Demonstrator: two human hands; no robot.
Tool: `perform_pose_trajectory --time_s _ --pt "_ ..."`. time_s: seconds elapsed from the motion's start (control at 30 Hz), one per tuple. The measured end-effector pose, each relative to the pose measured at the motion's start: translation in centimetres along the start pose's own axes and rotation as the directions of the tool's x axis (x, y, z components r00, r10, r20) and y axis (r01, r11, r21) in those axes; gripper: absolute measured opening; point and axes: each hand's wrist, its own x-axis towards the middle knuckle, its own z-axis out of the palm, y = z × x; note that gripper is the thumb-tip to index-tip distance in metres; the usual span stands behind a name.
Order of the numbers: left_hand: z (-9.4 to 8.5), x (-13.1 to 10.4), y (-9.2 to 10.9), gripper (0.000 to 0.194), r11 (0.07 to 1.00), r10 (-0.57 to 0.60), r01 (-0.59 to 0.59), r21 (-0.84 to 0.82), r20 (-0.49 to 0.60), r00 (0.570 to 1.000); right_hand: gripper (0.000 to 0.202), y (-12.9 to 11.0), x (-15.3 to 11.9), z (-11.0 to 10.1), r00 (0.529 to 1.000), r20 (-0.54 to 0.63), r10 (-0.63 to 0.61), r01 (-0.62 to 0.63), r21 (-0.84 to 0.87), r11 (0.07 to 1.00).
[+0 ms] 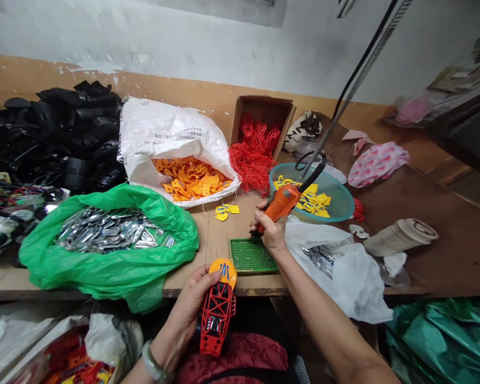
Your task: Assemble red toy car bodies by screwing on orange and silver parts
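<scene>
My left hand [192,296] is closed on a toy car [217,314] with a red lattice frame and an orange rounded front piece, held over my lap in front of the table edge. My right hand [271,226] grips an orange electric screwdriver [280,205] that hangs from a coiled cable. The driver's lower end is just above the back edge of a green perforated tray [244,256] holding small dark bits. Behind the tray lie some yellow pieces [227,210].
Around the tray are a green bag [176,234] of silvery parts, a white sack [172,125] of orange pieces, a box [264,101] with red frames, a bluish bowl [346,205] of yellow pieces and a white bag [360,272]. Black parts [84,122] pile up at left.
</scene>
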Motion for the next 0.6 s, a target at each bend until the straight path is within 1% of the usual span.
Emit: perform_pose_trajectory --time_s 0.17,0.4,0.6 --pt "0.06 -0.04 0.05 0.04 1.0 -0.003 0.003 0.0 -0.012 1.0 0.024 -0.16 -0.17 0.19 1.0 -0.001 0.003 -0.003 0.003 1.0" --pt "-0.2 0.06 -0.1 0.036 1.0 -0.005 0.005 0.013 0.002 1.0 0.025 -0.46 -0.36 0.42 1.0 0.001 0.026 -0.026 0.013 1.0" --pt "-0.2 0.21 -0.04 0.036 1.0 0.002 -0.002 0.019 -0.001 1.0 0.025 -0.76 -0.09 0.34 1.0 -0.005 0.016 -0.016 0.038 0.999"
